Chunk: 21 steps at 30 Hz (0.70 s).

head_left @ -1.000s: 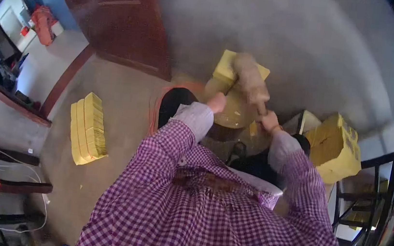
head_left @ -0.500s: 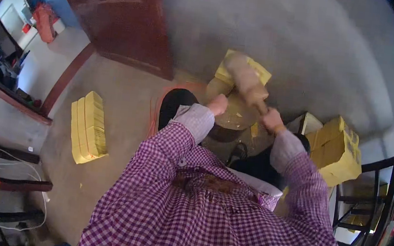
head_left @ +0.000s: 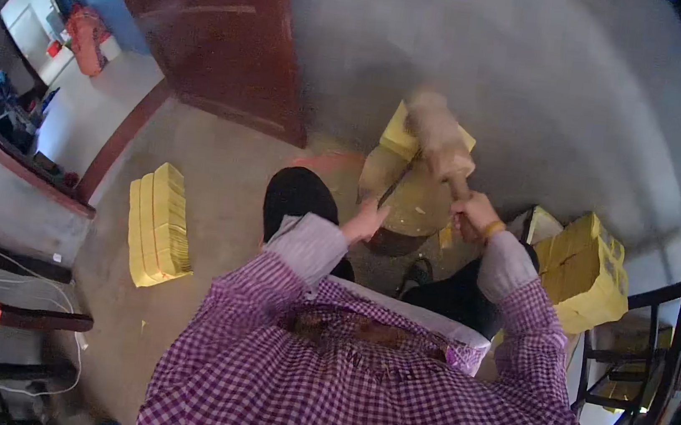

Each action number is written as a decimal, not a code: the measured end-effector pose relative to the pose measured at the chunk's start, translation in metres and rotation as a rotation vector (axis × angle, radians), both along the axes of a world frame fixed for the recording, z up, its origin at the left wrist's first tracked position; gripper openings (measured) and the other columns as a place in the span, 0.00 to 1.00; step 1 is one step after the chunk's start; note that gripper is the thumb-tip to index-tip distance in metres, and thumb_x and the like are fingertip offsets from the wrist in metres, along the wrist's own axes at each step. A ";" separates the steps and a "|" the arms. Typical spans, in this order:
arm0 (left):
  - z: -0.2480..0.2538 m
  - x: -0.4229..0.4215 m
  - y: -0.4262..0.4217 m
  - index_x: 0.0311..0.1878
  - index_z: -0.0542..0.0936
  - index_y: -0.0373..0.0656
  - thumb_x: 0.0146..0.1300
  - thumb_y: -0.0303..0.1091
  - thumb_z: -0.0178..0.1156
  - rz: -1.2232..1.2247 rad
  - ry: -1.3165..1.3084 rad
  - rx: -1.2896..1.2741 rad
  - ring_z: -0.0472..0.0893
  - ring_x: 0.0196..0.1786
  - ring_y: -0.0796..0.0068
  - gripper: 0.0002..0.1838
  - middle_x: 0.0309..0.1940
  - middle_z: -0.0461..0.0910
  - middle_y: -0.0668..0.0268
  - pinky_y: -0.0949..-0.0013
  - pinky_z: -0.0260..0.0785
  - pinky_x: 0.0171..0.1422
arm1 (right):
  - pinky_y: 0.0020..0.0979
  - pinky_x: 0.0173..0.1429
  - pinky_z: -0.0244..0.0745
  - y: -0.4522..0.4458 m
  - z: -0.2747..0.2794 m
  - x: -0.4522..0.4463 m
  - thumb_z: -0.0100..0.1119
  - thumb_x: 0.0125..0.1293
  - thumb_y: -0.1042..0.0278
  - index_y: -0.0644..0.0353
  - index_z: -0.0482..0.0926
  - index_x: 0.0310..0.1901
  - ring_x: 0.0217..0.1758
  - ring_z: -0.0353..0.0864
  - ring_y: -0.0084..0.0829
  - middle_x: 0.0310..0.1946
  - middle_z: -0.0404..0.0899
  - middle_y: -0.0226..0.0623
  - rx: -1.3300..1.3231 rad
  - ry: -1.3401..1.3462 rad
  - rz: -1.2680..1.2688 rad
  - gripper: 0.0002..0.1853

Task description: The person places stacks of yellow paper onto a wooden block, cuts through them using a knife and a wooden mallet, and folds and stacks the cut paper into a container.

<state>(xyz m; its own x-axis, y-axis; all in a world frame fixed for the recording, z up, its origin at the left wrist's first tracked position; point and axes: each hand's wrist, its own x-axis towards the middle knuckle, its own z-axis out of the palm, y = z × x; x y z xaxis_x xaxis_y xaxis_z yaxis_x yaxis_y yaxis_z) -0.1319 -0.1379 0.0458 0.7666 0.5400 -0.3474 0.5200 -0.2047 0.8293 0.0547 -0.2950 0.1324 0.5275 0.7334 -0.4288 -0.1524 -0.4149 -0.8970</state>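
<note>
My right hand point(head_left: 475, 214) is wrapped round the handle of a thick wooden mallet point(head_left: 439, 140), whose blurred head lies over a stack of yellow paper point(head_left: 400, 132). In my closed left hand point(head_left: 366, 220) is a thin dark metal rod point(head_left: 397, 183), slanting up toward the near edge of the paper. Its far tip, beside the mallet head, is hard to make out. Beneath them stands a round wooden block point(head_left: 408, 208) with small yellow scraps on top. The mallet hides part of the paper.
A tied bundle of yellow paper point(head_left: 159, 225) lies on the floor at left. More yellow bundles point(head_left: 582, 269) are stacked at right, by a dark chair point(head_left: 635, 355). A dark red door point(head_left: 210, 30) stands ahead, near a grey wall point(head_left: 540, 84). White cables point(head_left: 54, 289) hang at lower left.
My left hand has moved down and toward me, and the rod now shows clearly. The mallet has shifted slightly right and its handle points more toward me. The view has shifted a little.
</note>
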 end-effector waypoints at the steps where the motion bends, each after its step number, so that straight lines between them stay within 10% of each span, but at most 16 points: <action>1: -0.004 -0.014 -0.007 0.47 0.62 0.38 0.67 0.44 0.43 -0.035 -0.006 -0.068 0.66 0.13 0.72 0.18 0.20 0.68 0.61 0.66 0.59 0.15 | 0.32 0.18 0.67 -0.006 0.019 -0.008 0.57 0.49 0.76 0.66 0.71 0.29 0.14 0.71 0.29 0.15 0.71 0.35 -0.002 0.004 -0.002 0.07; 7: -0.021 -0.028 -0.008 0.55 0.60 0.48 0.64 0.27 0.43 0.084 -0.187 -0.523 0.71 0.24 0.76 0.16 0.27 0.73 0.62 0.72 0.65 0.22 | 0.27 0.16 0.66 -0.019 0.039 -0.065 0.58 0.47 0.75 0.67 0.72 0.33 0.13 0.71 0.26 0.17 0.72 0.33 0.191 -0.348 -0.067 0.11; 11: -0.007 -0.042 -0.008 0.59 0.62 0.50 0.62 0.26 0.47 0.182 -0.166 -0.747 0.75 0.31 0.75 0.21 0.33 0.76 0.62 0.72 0.69 0.32 | 0.28 0.20 0.72 -0.042 -0.022 -0.094 0.62 0.43 0.71 0.68 0.74 0.39 0.18 0.76 0.27 0.24 0.76 0.40 -0.234 -0.511 0.280 0.19; 21: -0.016 -0.043 0.009 0.57 0.68 0.47 0.58 0.31 0.55 0.019 -0.156 -0.894 0.75 0.43 0.76 0.21 0.45 0.74 0.67 0.69 0.66 0.48 | 0.28 0.21 0.72 -0.078 0.014 -0.097 0.66 0.45 0.68 0.67 0.72 0.40 0.17 0.76 0.25 0.23 0.77 0.37 -0.250 -0.174 0.247 0.20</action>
